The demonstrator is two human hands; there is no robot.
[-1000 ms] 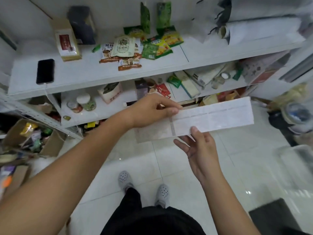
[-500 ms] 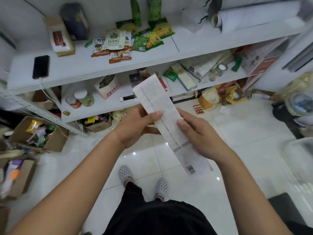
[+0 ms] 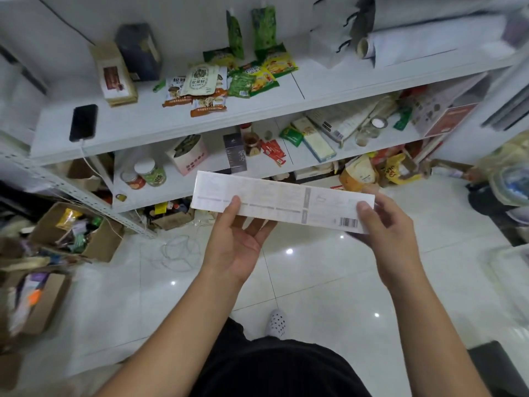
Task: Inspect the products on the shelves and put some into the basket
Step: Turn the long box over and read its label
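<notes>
A long flat white box [image 3: 282, 202] with grey print and a barcode lies level in front of the shelves, held at both ends. My left hand [image 3: 239, 242] pinches its left part, thumb on top and fingers underneath. My right hand [image 3: 383, 227] grips the right end by the barcode, thumb on top. Snack packets [image 3: 203, 84] lie on the upper shelf [image 3: 137, 124]. Jars [image 3: 150, 173] and boxes [image 3: 316, 140] sit on the lower shelf [image 3: 177, 193]. The basket is not clearly in view.
A black phone [image 3: 83, 121] charges on the upper shelf's left end. Open cardboard boxes [image 3: 76, 230] full of items stand on the floor at left. Bags [image 3: 357, 173] lie under the shelf at right. A tangle of cord [image 3: 177, 253] lies on the white tiles.
The white box has been turned from slanting upright to level. My hands have slid apart to its two ends, and the view has tilted slightly toward the shelves.
</notes>
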